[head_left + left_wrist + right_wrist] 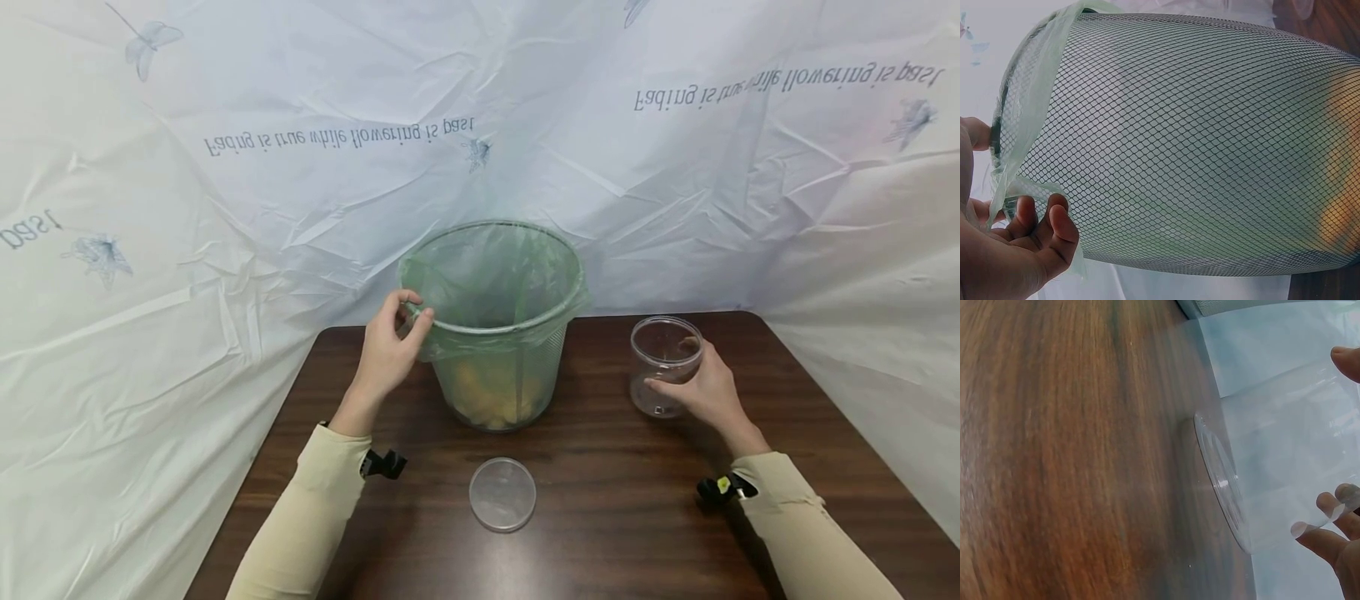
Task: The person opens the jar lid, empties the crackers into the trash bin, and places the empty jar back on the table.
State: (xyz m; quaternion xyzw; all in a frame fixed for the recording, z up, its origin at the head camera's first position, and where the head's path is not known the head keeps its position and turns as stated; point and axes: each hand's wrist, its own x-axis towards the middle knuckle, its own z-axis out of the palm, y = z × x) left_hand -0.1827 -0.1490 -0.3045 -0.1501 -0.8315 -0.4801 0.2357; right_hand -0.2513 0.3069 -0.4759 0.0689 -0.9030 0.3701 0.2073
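Note:
A round mesh wastebasket [543,375] stands upright at the table's far edge, lined with a thin green garbage bag [487,279] folded over its rim. My left hand [386,350] is at the near-left rim, thumb and fingers pinching the bag's folded edge. Yellow-orange contents [487,396] show through the basket's lower wall. Over on the right, my right hand [712,392] grips a clear plastic jar [643,379], thumb in front and fingers around the far side. The jar is upright and uncapped, its base [1222,484] close over the wood in the right wrist view.
A clear round lid [502,495] lies flat on the dark wooden table [600,517], in front of the basket. White printed plastic sheeting [337,183] hangs behind the table and along both sides. Each wrist carries a small black camera [384,464].

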